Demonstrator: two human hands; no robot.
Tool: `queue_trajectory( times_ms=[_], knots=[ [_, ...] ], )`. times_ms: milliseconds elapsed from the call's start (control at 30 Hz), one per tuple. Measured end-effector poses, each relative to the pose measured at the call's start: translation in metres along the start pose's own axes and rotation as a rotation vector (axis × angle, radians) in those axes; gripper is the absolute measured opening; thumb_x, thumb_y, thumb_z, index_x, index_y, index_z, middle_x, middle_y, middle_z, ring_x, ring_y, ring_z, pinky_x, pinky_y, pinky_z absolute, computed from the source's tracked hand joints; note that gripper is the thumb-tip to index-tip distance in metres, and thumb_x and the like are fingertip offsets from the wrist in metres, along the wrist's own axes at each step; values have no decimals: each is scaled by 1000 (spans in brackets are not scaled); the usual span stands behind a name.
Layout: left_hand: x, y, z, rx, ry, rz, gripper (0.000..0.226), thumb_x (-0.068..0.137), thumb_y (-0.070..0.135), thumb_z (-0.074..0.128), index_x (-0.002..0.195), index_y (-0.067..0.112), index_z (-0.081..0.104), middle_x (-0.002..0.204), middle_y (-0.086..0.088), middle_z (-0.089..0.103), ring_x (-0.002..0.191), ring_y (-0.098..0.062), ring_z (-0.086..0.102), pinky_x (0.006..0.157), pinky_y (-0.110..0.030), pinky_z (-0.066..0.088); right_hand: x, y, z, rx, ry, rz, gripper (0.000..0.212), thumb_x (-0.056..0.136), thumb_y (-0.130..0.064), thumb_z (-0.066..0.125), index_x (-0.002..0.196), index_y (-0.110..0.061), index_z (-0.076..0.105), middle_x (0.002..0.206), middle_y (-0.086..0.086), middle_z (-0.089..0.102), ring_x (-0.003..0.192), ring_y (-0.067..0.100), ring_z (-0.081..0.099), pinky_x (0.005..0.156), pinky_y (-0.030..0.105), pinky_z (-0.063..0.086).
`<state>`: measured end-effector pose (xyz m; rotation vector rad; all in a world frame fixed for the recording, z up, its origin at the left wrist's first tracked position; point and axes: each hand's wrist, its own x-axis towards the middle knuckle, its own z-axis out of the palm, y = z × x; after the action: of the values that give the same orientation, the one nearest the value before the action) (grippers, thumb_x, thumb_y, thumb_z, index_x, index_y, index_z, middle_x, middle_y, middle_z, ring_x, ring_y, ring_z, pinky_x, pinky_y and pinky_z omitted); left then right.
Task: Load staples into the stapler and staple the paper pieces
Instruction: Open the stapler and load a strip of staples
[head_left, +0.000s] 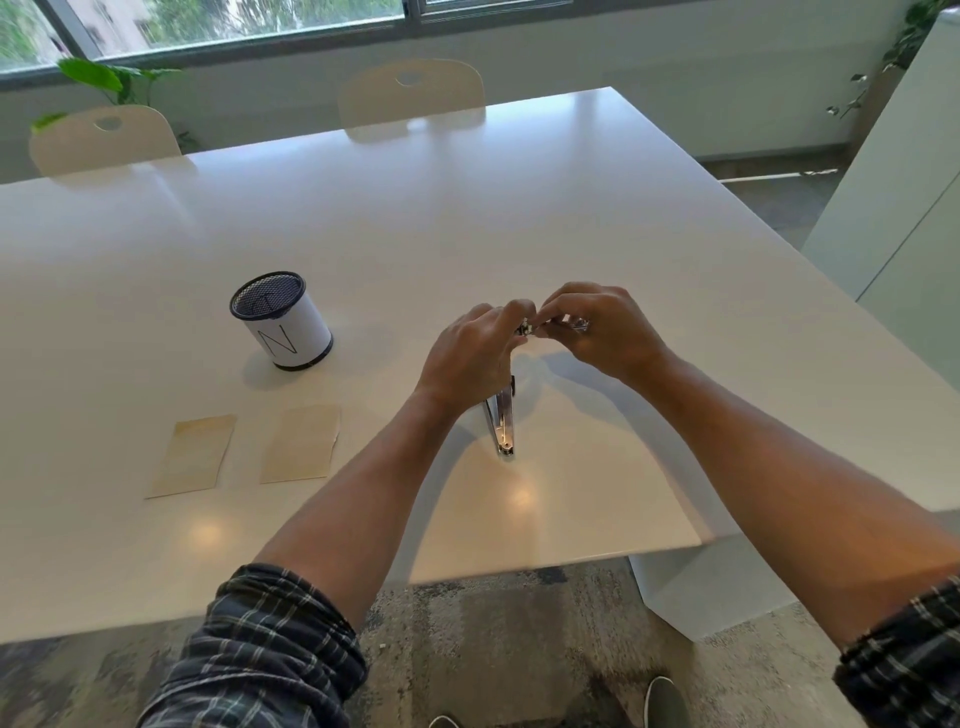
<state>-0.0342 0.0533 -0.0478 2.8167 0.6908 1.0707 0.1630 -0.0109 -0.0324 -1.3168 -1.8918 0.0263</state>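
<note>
A silver stapler (502, 423) stands opened over the white table (467, 218), its metal base pointing toward me. My left hand (470, 356) grips its upper part, which the hand mostly hides. My right hand (597, 332) pinches a shiny strip of staples (576, 326) at the stapler's top end, fingertips meeting those of the left hand. Two tan paper pieces (195, 454) (304, 441) lie flat side by side on the table, left of my left forearm, apart from both hands.
A mesh pen cup (283, 319) wrapped in white paper with a letter N stands behind the papers. Two pale chairs (104, 137) (413, 96) are tucked in at the far edge. The table's near edge runs just below my forearms; a white cabinet (904, 182) stands at right.
</note>
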Motion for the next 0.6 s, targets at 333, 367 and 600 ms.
queue_trajectory(
  times_ms=[333,367,600],
  knots=[
    [3,1,0,10,-27,19,41,92,5,70,116,20,40,93,-9,73,80,-34,65,62,-32,46,-4,10,1,-14,-17,20,10,82,-18,86,92,-15,84,90,2,74,81,19,67,70,37,58],
    [4,1,1,14,-33,23,42,91,4,70,117,20,40,92,-10,73,79,-33,65,62,-31,45,-4,12,1,-13,-25,18,10,83,-18,86,92,-15,84,90,2,73,80,18,67,69,37,58],
    [7,1,3,19,-51,2,44,90,3,70,117,20,40,91,-9,73,78,-32,64,61,-29,42,-9,20,0,-67,-51,-9,12,86,-22,83,97,-17,84,94,0,69,85,19,63,67,38,56]
  ],
)
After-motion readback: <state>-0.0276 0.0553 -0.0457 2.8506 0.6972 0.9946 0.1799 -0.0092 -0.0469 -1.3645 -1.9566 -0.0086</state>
